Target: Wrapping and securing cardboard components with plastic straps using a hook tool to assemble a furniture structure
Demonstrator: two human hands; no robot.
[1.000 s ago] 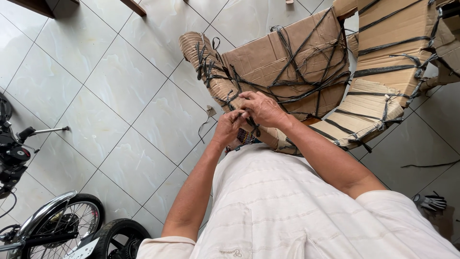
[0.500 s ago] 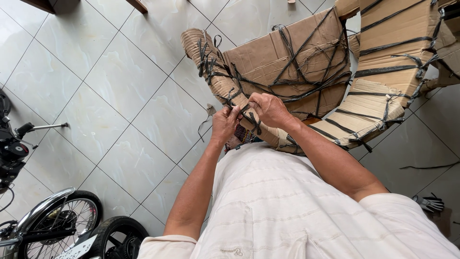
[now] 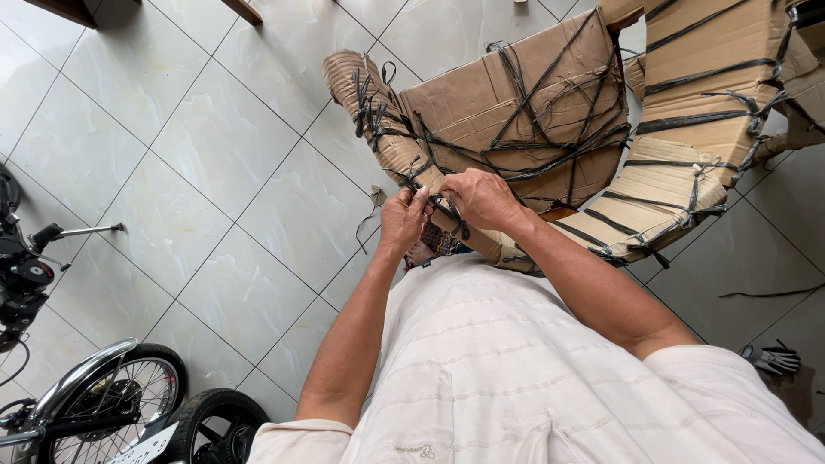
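both arms reach forward, left hand (image 3: 402,219) and right hand (image 3: 481,198) pinching together.

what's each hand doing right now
Left hand: closed, pinching the black strap on the cardboard-wrapped piece.
Right hand: closed on the same strap.

Cardboard-wrapped bundle (image 3: 516,112) stands on the tiled floor (image 3: 172,172), toward the far right, just ahead of the person. Strapping (image 3: 550,137) crosses over it. Left hand (image 3: 402,219) and right hand (image 3: 483,198) sit side by side at its near edge, touching the strapping. Motorbike wheel (image 3: 103,395) at near-left corner, handlebar (image 3: 51,236) behind it at left edge. Gloves (image 3: 773,357) on floor, near right.
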